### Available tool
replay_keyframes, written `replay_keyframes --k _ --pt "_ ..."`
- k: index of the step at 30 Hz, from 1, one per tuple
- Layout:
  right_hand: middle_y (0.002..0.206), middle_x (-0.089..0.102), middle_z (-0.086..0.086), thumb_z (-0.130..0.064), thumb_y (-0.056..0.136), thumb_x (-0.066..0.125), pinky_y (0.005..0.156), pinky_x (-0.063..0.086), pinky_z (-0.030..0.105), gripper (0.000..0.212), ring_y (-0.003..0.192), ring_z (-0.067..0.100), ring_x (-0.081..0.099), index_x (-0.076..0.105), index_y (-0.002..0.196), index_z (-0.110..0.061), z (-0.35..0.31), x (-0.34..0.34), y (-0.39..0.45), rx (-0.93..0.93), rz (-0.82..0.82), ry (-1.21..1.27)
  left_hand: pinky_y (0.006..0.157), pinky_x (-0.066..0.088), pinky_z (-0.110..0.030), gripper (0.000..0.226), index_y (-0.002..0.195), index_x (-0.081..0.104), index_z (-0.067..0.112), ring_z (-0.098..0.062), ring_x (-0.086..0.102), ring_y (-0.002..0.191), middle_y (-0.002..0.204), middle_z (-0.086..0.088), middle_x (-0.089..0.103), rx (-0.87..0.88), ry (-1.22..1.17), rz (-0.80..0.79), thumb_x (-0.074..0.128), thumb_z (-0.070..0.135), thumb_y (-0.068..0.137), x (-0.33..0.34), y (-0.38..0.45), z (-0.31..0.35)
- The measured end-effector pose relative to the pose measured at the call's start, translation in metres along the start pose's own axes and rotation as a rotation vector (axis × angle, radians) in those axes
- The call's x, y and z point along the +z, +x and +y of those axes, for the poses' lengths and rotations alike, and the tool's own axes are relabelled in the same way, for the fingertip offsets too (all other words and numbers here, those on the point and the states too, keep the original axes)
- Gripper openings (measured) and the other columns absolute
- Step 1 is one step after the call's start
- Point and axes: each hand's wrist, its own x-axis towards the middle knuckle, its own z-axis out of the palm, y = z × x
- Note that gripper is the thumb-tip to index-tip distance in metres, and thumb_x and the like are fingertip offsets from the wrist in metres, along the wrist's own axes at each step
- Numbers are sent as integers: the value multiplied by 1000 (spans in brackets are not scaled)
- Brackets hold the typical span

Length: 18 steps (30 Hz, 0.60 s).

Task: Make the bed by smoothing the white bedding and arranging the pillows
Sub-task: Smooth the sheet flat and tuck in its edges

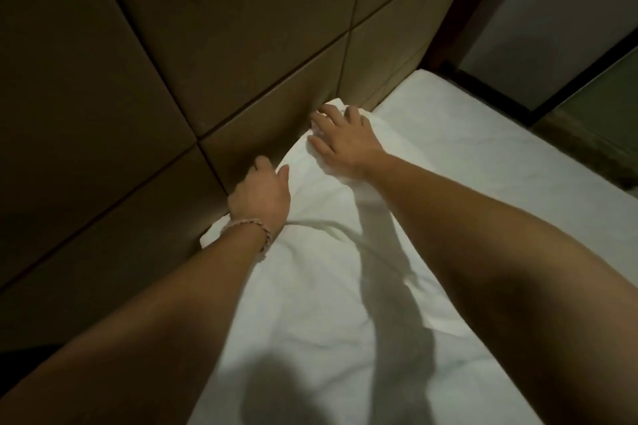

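A white pillow point(310, 214) lies against the padded brown headboard point(207, 62), on the white bedding point(466, 166). My left hand point(260, 195) is at the pillow's edge beside the headboard, its fingers reaching down between pillow and headboard and partly hidden, thumb lying on top. My right hand point(341, 140) rests on the pillow's far corner with fingers spread and slightly bent, pressing the fabric. A braided bracelet sits on my left wrist.
The headboard panels rise along the left and far side. Right of the bed runs a dark wooden frame point(459, 28) and a glass panel point(569, 45). Flat white sheet stretches to the right and toward me.
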Motion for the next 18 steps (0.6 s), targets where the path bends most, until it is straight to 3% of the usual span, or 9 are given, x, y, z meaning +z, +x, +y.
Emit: replay_keyframes --k 3,8,13,18 --pt "166 3 -5 -62 100 19 122 6 50 62 152 28 1 12 155 -35 7 3 -12 73 -15 60 92 46 -47 50 131 45 11 -30 51 118 130 -11 51 59 4 105 36 50 102 -1 -8 10" --pt "166 -8 -5 -63 100 15 123 3 51 67 152 25 -6 1 157 -32 13 4 -44 142 -30 91 105 36 -47 50 140 40 17 -27 37 133 144 -8 43 283 53 174 34 50 102 -3 -28 30" --pt "166 -5 -4 -62 100 11 123 2 48 67 153 23 -5 3 158 -29 21 -2 -103 247 -104 142 112 30 -48 55 146 37 22 -25 33 139 152 -4 37 368 111 73 31 54 102 6 -62 51" --pt "166 6 0 -53 104 20 122 11 47 62 152 24 6 14 158 -23 58 -18 -193 281 -163 142 112 28 -46 54 146 38 22 -24 34 137 151 -2 39 439 124 -17 28 53 103 9 -108 80"
